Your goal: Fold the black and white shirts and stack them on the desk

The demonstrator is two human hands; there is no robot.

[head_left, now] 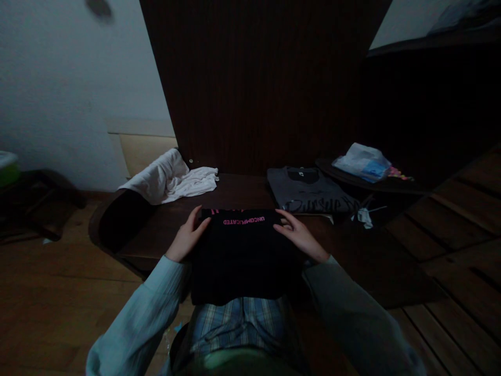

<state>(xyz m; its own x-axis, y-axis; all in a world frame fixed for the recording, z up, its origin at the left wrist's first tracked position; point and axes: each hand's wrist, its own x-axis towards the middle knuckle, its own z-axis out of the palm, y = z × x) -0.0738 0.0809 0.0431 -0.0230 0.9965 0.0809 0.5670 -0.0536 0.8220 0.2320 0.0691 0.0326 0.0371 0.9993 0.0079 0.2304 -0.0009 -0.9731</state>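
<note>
A dark wooden tabletop (242, 190) fills the space before the seated person. On it, at the middle of the near edge, lies a folded black T-shirt (242, 256) with pink lettering along its far side. A crumpled white garment (168, 180) sits at the far left corner, and a folded grey T-shirt (309, 196) lies by the far edge, right of centre. Beyond it is a plastic bag (364, 162).

The right hand (299, 235) lies flat and released on the black shirt's far right corner. The left hand (188, 235) is at the far left corner, thumb on top; whether it pinches cloth I cannot tell. A small white scrap (365, 216) lies toward the right edge.
</note>
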